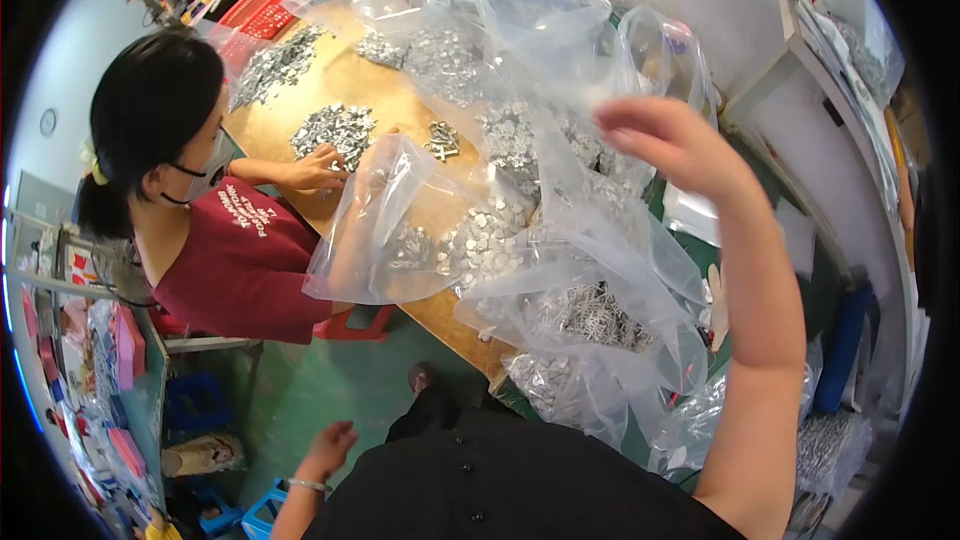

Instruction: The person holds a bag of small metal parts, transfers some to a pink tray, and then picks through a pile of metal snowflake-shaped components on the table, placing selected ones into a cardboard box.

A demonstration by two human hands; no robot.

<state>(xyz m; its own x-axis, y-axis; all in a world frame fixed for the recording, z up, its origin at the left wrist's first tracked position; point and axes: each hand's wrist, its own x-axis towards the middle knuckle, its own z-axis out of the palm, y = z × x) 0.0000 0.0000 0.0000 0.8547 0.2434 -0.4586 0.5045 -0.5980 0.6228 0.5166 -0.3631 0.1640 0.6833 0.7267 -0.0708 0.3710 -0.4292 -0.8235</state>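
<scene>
My right hand (665, 138) is raised over the clear plastic bags on the right of the table, its fingers stretched out to the left and holding nothing that I can see. Below it, a large clear bag (560, 80) stands open. My left hand (328, 450) hangs low at my side over the green floor, fingers loosely bent and slightly apart, with no object visible in it. Nearer me on the table is a clear bag with dark grey metal pieces (600, 315). Round silvery pieces (487, 242) lie spread next to it.
Across the table's left side a masked co-worker (240, 250) in a dark red shirt has a hand at a pile of small metal parts (335, 132). A red basket (258, 5) stands at the far end. Blue stools (265, 510) are at lower left, shelving (800, 70) at right.
</scene>
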